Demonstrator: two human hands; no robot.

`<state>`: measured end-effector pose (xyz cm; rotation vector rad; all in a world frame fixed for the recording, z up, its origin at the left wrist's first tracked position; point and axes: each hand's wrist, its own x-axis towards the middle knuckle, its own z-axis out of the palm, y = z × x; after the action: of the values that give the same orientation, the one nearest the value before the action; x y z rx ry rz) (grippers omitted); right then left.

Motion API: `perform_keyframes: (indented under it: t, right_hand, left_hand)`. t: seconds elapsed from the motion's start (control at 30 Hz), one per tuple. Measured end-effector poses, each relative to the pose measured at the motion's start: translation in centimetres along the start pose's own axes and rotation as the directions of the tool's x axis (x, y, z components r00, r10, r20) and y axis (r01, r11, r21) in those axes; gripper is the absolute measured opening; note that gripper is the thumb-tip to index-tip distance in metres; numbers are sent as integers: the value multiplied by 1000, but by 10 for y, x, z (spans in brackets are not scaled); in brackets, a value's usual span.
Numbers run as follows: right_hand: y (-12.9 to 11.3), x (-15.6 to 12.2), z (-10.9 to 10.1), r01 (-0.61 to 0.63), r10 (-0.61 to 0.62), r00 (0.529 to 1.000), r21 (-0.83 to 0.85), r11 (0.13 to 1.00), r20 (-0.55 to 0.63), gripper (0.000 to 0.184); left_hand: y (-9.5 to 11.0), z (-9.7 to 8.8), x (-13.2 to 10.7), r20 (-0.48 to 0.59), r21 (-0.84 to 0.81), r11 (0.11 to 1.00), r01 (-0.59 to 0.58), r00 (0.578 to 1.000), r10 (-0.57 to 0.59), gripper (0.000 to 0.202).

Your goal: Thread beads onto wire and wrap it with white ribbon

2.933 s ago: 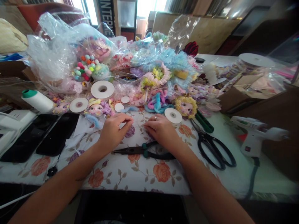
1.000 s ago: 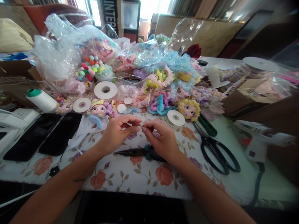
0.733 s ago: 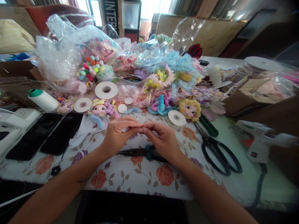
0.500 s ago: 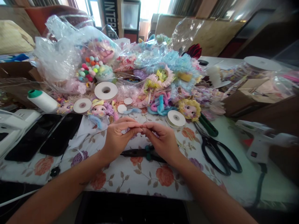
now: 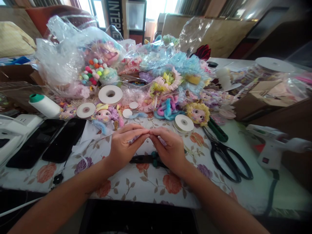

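Note:
My left hand (image 5: pixel 125 143) and my right hand (image 5: pixel 169 148) meet fingertip to fingertip above the flowered tablecloth (image 5: pixel 112 191). Each is closed in a pinch. Whatever the fingers hold is tiny and mostly hidden; a small shiny bit (image 5: pixel 147 140) shows just below the tips, too small to name. Beneath the hands lie pliers (image 5: pixel 143 159) with dark jaws and teal-and-black handles, partly covered by my right hand. A doll head with curly yellow hair (image 5: pixel 198 113) and a ribbon spool (image 5: pixel 184 123) sit beyond my right hand.
Black-handled scissors (image 5: pixel 227 159) and a white glue gun (image 5: pixel 270 143) lie at the right, before a cardboard box (image 5: pixel 258 104). Two dark phones (image 5: pixel 63 139) rest at the left near a thread cone (image 5: pixel 45 104). Plastic bags (image 5: pixel 63 55) and frilly trims are heaped along the back.
The fingertips stay together, with the thumbs slightly lower and the pinch a little changed. The small shiny bit now shows below the tips. The things on the table have not moved.

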<state>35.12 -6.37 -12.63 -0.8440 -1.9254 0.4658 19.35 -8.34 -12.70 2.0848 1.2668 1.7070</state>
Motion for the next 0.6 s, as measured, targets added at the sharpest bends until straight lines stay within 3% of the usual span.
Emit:
perform_keyframes:
  t: [0.13, 0.23, 0.37, 0.6]
  right_hand:
    - [-2, -1, 1, 84, -86, 996, -57, 995, -38, 13]
    - [-3, -3, 2, 71, -76, 996, -88, 994, -55, 12]
    - [-5, -3, 2, 35, -41, 997, -90, 995, -66, 11]
    - [-6, -3, 3, 134, -145, 986, -122, 983, -87, 15]
  left_hand:
    - [0, 0, -1, -3, 29, 999, -47, 999, 47, 12]
    - [-1, 0, -2, 1, 50, 996, -80, 997, 80, 15]
    - [-1, 1, -4, 10, 70, 996, -53, 999, 52, 14]
    - [2, 1, -5, 10, 55, 998, -22, 1000, 21, 12]
